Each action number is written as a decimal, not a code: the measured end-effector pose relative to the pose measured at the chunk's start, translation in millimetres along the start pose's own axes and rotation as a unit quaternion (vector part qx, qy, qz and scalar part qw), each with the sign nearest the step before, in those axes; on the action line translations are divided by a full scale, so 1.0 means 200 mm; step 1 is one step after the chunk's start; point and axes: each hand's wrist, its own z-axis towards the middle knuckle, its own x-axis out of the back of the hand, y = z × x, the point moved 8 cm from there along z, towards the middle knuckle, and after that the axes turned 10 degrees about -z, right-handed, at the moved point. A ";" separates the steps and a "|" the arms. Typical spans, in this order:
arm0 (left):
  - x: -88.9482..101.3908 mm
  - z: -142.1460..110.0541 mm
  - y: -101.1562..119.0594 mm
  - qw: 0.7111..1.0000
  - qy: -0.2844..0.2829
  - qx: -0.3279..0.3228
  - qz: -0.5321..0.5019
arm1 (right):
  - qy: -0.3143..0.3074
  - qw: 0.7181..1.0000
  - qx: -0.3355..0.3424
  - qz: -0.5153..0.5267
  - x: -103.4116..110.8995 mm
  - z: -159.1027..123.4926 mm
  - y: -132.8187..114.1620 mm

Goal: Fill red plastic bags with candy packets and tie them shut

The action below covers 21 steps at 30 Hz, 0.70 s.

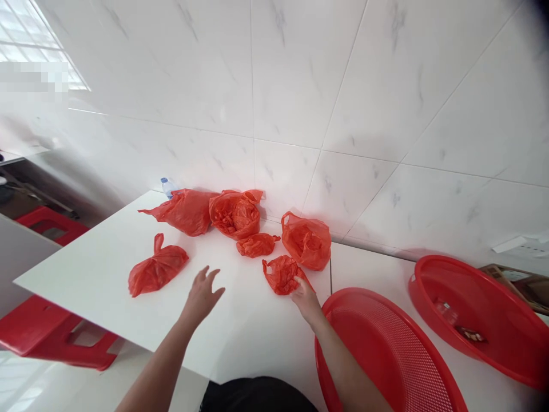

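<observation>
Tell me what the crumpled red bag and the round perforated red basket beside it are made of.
The crumpled red bag looks like thin polyethylene film: glossy and translucent, with sharp creases. The round red basket looks like moulded plastic with a smooth, slightly glossy finish and regular rows of small holes, though the exact plastic can't be told from here.

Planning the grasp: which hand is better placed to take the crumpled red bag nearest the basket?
Right, probably. The right hand already touches the crumpled red plastic bag at its near edge. The left hand is open over the white table, apart from that bag and closer to another red bag.
</observation>
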 end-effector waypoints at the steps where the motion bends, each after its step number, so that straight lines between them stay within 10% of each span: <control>1: -0.08 -0.02 0.03 0.999 -0.039 -0.005 -0.027 | -0.014 1.000 -0.017 0.013 -0.02 0.04 0.01; 8: -0.43 -0.21 0.20 0.931 -0.250 0.088 -0.250 | -0.069 0.993 -0.028 0.088 -0.08 -0.01 -0.01; 14: -0.60 -0.32 0.39 0.706 -0.322 0.271 -0.570 | -0.151 0.960 0.045 0.232 -0.04 -0.36 -0.10; 17: -0.56 -0.24 0.48 0.650 -0.265 0.233 -0.673 | -0.123 0.968 0.042 0.216 0.04 -0.45 -0.05; 21: -0.45 -0.10 0.44 0.654 -0.141 0.244 -0.702 | -0.032 0.975 -0.018 0.220 0.17 -0.49 0.09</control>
